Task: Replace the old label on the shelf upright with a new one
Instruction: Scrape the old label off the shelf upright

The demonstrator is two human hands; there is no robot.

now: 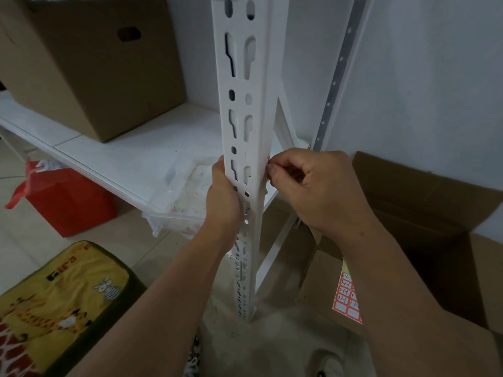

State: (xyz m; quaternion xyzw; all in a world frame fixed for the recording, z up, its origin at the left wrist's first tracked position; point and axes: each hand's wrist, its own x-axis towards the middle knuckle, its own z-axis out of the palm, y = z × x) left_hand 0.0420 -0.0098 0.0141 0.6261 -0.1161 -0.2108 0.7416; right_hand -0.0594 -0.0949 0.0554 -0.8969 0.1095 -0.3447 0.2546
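- Head view is showing us our left hand (221,194) wrapping around the white slotted metal shelf upright (242,110) from its left side, fingers curled behind the post and out of sight, thumb lying along the front edge.
- We are holding our right hand (307,186) against the right edge of that upright, level with and just across from the left hand, thumb and forefinger pinched together on a small red-edged paper label (268,160).
- Only a sliver of the label is showing at our right fingertips; we cannot tell whether it is still stuck to the post.
- Below our right forearm, a sheet of red-bordered sticker labels (347,297) with handwritten numbers is lying against the open brown cardboard box (424,202).
- Beyond our left hand, a clear plastic tray (187,186) is sitting on the white shelf board (122,153), with a closed brown cardboard carton (89,63) farther back.
- Left of our left forearm we are seeing a red box (68,200) and a yellow cartoon-print cushion (60,300) on the floor.
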